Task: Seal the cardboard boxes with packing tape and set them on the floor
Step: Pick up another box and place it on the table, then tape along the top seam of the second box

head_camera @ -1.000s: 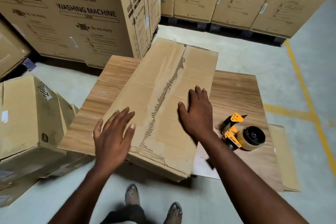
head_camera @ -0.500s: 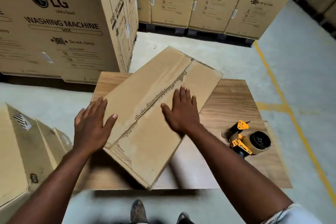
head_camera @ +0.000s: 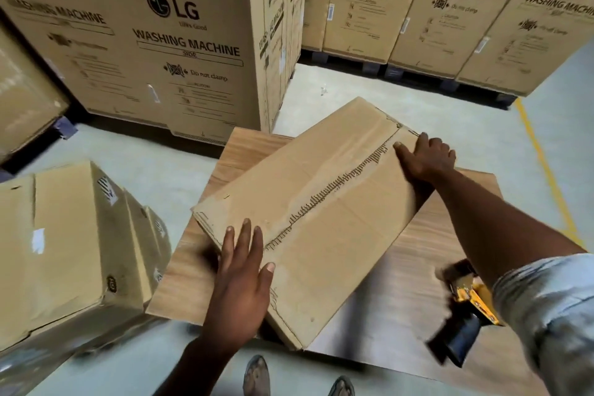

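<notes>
The cardboard box [head_camera: 321, 219] lies slantwise on the wooden table [head_camera: 244, 151], not yet on the floor [head_camera: 180, 151]. Your left hand [head_camera: 239, 286] rests flat on its near corner, fingers straight. Your right hand [head_camera: 427, 159] grips the far end, fingers curled over the edge. Whether tape covers the rough middle seam, I cannot tell. The tape dispenser [head_camera: 466, 315] lies unheld on the table.

surface: wooden table [head_camera: 247, 154] | on it: cardboard box [head_camera: 321, 202] lying diagonally, tape dispenser [head_camera: 466, 309] at right

LG washing machine cartons [head_camera: 160, 42], wooden table [head_camera: 247, 151], yellow line [head_camera: 544, 164]
</notes>
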A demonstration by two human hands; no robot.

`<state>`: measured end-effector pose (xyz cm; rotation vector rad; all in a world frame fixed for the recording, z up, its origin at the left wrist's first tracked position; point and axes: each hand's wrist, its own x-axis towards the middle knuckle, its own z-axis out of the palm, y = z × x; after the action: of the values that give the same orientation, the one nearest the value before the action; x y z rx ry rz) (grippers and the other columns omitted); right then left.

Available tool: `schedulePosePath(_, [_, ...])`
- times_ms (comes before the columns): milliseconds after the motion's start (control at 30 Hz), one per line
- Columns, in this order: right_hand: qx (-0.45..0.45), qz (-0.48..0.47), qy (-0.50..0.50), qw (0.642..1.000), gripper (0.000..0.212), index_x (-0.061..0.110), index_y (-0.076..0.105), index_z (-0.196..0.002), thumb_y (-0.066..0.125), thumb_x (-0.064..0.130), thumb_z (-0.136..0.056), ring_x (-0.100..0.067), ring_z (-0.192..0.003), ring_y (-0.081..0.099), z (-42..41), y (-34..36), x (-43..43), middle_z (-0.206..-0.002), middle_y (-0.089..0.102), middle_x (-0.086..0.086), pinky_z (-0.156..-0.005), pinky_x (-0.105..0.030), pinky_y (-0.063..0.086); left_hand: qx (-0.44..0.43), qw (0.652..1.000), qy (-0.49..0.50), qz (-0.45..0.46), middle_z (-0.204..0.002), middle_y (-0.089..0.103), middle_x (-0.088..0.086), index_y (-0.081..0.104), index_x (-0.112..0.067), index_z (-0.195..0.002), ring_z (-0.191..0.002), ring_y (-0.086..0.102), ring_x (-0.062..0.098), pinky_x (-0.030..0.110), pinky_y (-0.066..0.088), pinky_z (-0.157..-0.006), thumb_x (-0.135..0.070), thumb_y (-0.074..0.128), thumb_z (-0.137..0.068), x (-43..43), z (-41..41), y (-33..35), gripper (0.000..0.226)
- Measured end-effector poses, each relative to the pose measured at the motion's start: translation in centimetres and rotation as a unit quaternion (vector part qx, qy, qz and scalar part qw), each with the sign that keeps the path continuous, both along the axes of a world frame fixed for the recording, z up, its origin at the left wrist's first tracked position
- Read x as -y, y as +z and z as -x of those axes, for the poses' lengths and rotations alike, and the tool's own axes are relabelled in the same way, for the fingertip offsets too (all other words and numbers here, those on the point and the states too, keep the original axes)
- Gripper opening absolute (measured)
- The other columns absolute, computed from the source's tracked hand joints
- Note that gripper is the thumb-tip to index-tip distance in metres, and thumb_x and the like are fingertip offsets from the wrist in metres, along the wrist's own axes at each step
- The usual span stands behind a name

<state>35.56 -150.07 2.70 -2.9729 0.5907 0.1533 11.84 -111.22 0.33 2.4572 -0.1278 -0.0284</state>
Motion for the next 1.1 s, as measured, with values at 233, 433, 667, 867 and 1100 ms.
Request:
schedulePosePath(233, [0.054, 0.034, -0.012, 0.998, 0.088, 0.000, 0.043, -0.136, 0.026, 0.073, -0.091, -0.044, -0.120, 0.047, 4.2, -0.5, 1.1, -0.130, 0.050, -0.031, -0.105, -0.050, 0.034, -0.053, 0.993, 0.074, 0.076, -0.161, 0.017, -0.016, 0.038, -0.025, -0.151, -0.149, -0.008, 0.002, 0.032, 0.004, -0.123, -0.035, 0.050, -0.101, 0.0, -3.7, 1.5, 0.053])
schedulePosePath(433, [0.090, 0.004, -0.103, 0.991, 0.089, -0.004, 0.033, -0.145, 0.035, 0.068, -0.093, -0.045, -0.125, 0.041, 12.4, -0.9, 2.0, -0.136, 0.046, -0.031, -0.104, -0.050, 0.033, -0.039, 0.990, 0.092, 0.098, -0.145, 0.053, -0.009, 0.069, -0.027, -0.125, -0.146, 0.027, 0.007, 0.026, 0.020, -0.116, -0.020, 0.060, -0.097, -0.6, -10.6, 2.9, 0.030])
schedulePosePath(667, [0.094, -0.017, -0.171, 0.981, 0.095, -0.007, 0.028, -0.148, 0.037, 0.069, -0.091, -0.041, -0.124, 0.039, 19.5, -0.8, -0.3, -0.137, 0.045, -0.027, -0.102, -0.050, 0.032, -0.059, 0.994, -0.021, 0.093, -0.131, 0.065, -0.003, 0.075, -0.019, -0.115, -0.136, 0.041, 0.003, 0.022, 0.023, -0.115, -0.011, 0.070, -0.090, -0.6, -19.4, 4.2, 0.026])
schedulePosePath(867, [0.111, -0.055, -0.177, 0.976, 0.097, -0.003, 0.022, -0.152, 0.038, 0.070, -0.091, -0.037, -0.129, 0.034, 23.0, -0.4, -1.4, -0.139, 0.043, -0.020, -0.105, -0.050, 0.029, -0.080, 0.988, -0.065, 0.113, -0.130, 0.066, -0.009, 0.076, -0.030, -0.106, -0.134, 0.041, -0.005, 0.026, 0.021, -0.118, -0.010, 0.072, -0.089, -0.3, -24.3, 3.3, 0.027])
schedulePosePath(1100, [0.097, -0.132, -0.181, 0.970, 0.096, 0.000, 0.017, -0.154, 0.039, 0.070, -0.091, -0.041, -0.131, 0.041, 22.5, -0.1, 2.6, -0.146, 0.040, -0.024, -0.103, -0.049, 0.039, -0.033, 0.993, -0.073, 0.085, -0.132, 0.063, -0.011, 0.074, -0.032, -0.111, -0.137, 0.039, -0.001, 0.028, 0.021, -0.120, -0.016, 0.071, -0.091, 1.7, -23.3, 2.0, 0.026])
